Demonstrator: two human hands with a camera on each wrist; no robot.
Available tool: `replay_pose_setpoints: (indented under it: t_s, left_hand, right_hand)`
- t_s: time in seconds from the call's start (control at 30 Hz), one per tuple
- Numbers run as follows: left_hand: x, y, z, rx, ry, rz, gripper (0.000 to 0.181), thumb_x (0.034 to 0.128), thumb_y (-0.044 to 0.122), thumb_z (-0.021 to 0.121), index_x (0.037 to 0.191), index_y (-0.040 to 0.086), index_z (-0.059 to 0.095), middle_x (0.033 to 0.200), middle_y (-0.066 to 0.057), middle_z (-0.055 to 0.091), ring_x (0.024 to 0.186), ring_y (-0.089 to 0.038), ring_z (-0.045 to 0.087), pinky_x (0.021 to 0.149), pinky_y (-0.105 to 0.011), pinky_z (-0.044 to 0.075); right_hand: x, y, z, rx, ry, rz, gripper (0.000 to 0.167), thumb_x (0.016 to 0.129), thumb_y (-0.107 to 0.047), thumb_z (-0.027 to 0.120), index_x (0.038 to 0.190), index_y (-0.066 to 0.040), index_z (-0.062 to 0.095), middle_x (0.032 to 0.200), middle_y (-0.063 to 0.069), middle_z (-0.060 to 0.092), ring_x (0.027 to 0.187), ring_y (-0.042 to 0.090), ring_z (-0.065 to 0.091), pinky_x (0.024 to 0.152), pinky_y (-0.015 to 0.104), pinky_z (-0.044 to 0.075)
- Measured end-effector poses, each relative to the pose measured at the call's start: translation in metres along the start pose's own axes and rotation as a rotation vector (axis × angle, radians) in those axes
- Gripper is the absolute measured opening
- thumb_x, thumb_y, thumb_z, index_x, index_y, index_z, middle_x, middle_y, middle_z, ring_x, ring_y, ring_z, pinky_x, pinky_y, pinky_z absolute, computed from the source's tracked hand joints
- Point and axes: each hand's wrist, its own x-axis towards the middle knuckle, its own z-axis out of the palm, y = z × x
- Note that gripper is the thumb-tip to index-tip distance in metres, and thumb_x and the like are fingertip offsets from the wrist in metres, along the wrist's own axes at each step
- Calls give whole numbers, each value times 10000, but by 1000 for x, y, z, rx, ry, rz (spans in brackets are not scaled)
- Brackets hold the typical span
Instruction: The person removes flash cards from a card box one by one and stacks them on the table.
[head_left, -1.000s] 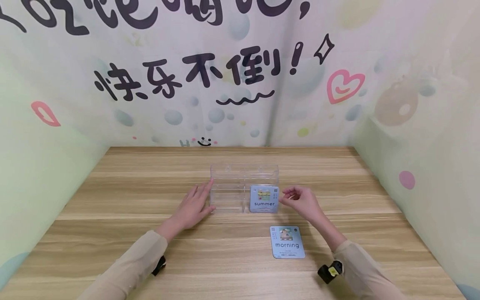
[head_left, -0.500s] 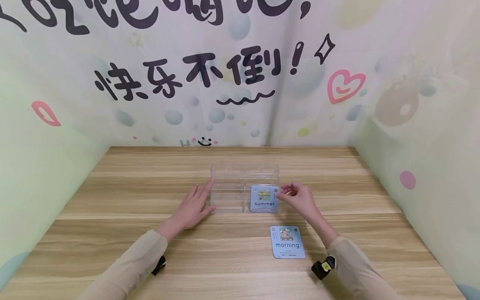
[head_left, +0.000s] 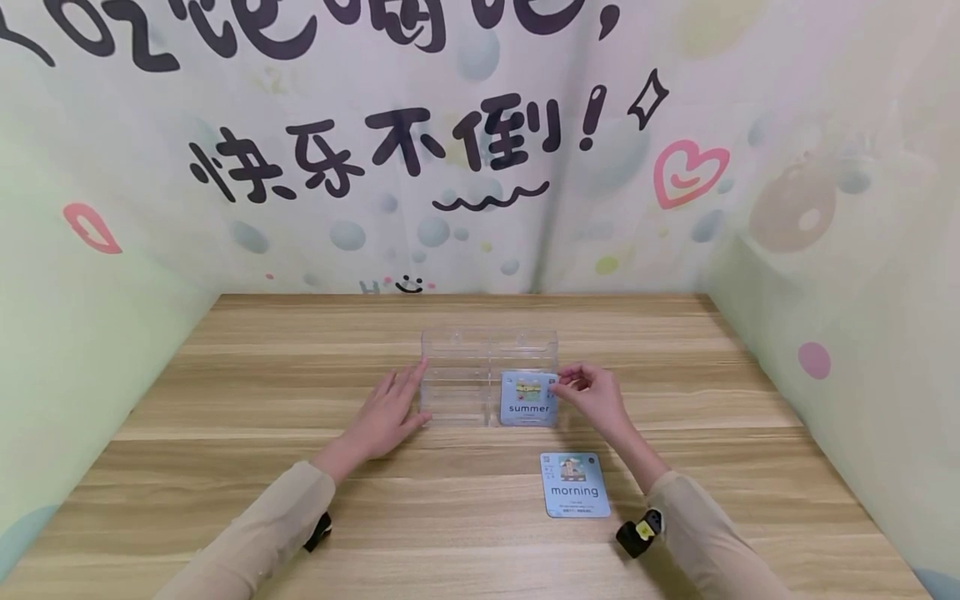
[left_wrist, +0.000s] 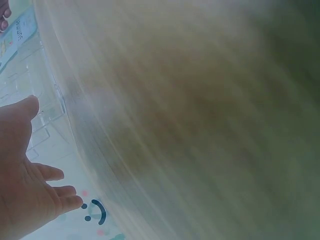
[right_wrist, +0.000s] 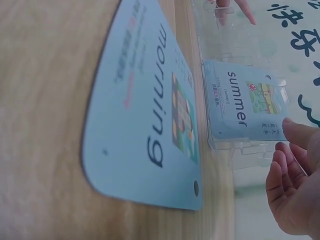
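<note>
A clear plastic holder (head_left: 456, 398) with several compartments stands on the wooden table. In its lower right compartment sits a blue "summer" card (head_left: 528, 407), upright with its printed side facing me. My right hand (head_left: 596, 398) pinches the upper right corner of this card; in the right wrist view the thumb (right_wrist: 299, 132) lies on the card's front. Against the left side of the holder rests my left hand (head_left: 386, 417), its fingers extended. A second blue card, "morning" (head_left: 575, 485), lies flat on the table, nearer to me than the holder.
The wooden table (head_left: 450, 533) runs back to a printed curtain (head_left: 315, 225) with black lettering. Pale side walls (head_left: 847, 333) border it on both sides. A black wrist camera (head_left: 637, 533) sits under my right sleeve, close to the "morning" card.
My right hand has moved left from beside the holder to the "summer" card and taken its upper right corner. My left hand, the holder and the "morning" card stay where they were.
</note>
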Motion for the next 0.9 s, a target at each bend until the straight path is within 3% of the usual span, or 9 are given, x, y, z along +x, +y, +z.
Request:
replay_pose_setpoints:
  t_s: [0.3,0.7,0.9]
  left_hand:
    - [-1,0,1,-7,5,-9,778,908,332,540,1467,116,44,1432,-267,243,1286,-490,207,1043,-584,161]
    - [0,0,1,-15,-1,-14,772,905,325,545,1465,106,59,1425,-283,243,1285,-492,206,1042,-587,159]
    - [0,0,1,-24,-2,-12,783,900,318,556,1465,107,57,1428,-276,244,1286,-494,202,1040,-592,158]
  right_hand:
    - [3,2,7,35,26,-22,195,731,-46,741,861,61,641,739,107,614,629,83,506,539,156,426]
    - [7,3,1,-13,-36,-74,155,747,-65,730,843,30,654,746,90,624,663,117,522,577,178,445]
    - [7,-3,-4,-37,-46,-64,138,782,-89,704,843,26,657,756,95,634,684,132,525,593,183,439]
